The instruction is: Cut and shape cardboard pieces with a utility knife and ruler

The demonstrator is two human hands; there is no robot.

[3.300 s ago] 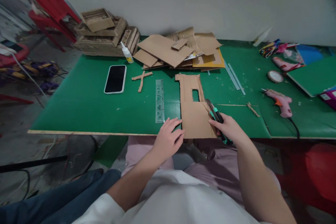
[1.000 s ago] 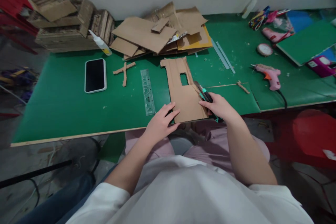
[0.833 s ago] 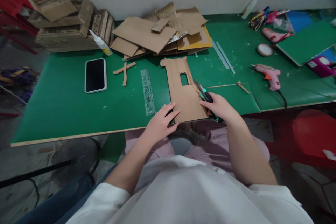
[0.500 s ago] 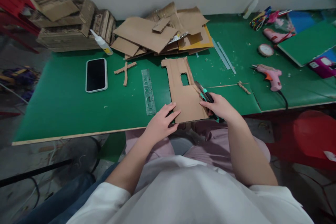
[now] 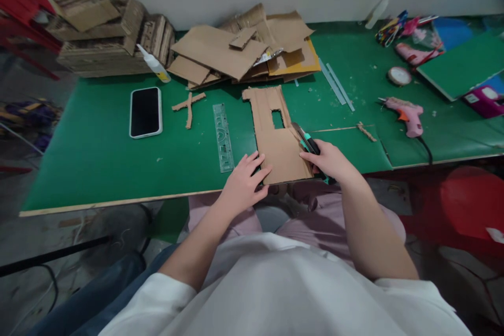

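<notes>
Filling most of the view is the green worktop (image 5: 98, 168), cardboard offcuts (image 5: 220, 52) heaped at the back. The cut cardboard panel (image 5: 285, 155) lies flat by the near edge, between both hands. Left hand (image 5: 244, 181) just rests spread fingers on its left edge, not clutching anything; right hand (image 5: 328, 160) has its grip wrapped round a black-and-green utility knife (image 5: 311, 143), metal end at the panel's right side. Clear stencil ruler (image 5: 223, 138) sits just left, unused. I'd call it partway: the rectangular window (image 5: 277, 119) is cut through and the top part's narrower, but edges look ragged, and honestly can't tell how much trimming's left. Writing-wise, nada: the ruler's cutouts and the glue bottle's yellow label (image 5: 163, 74) are too small to read.
</notes>
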